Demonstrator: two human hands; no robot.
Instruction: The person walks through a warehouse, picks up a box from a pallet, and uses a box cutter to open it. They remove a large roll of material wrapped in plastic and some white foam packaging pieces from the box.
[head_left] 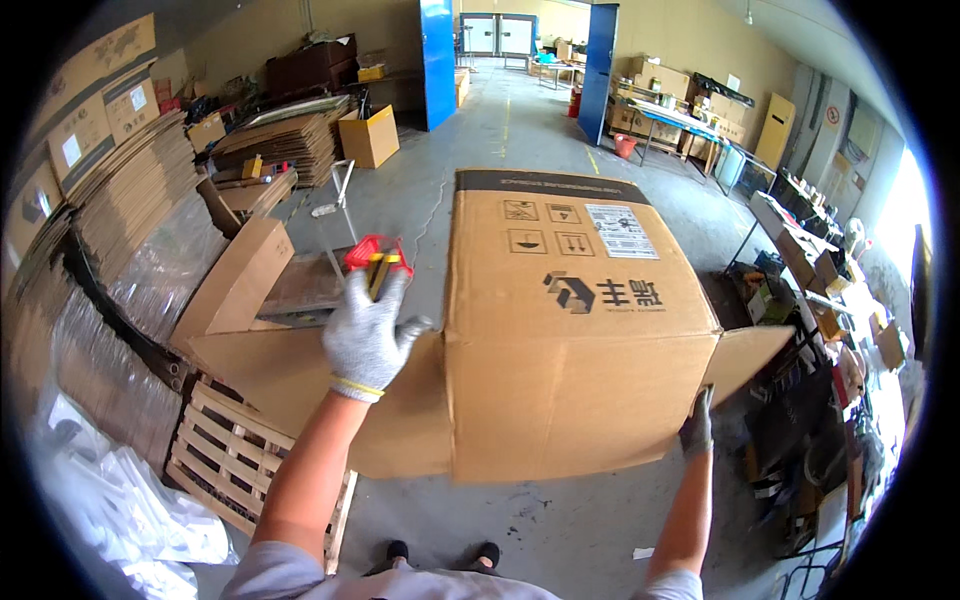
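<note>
A large brown cardboard box with black printing and a white label stands in front of me, its side flaps folded outward. My left hand, in a grey knit glove with a yellow cuff, is raised over the left flap. Its fingers are spread and the thumb points toward the box. Just beyond the fingertips, a red basket has a yellow-and-black item showing at it. At the box's right corner, beside the right flap, my gloved right hand grips the edge; its fingers are partly hidden.
Left of me are a wooden pallet, tall stacks of flattened cardboard and white plastic wrapping. Cluttered shelving runs along the right. Farther off, blue doors stand open onto another room.
</note>
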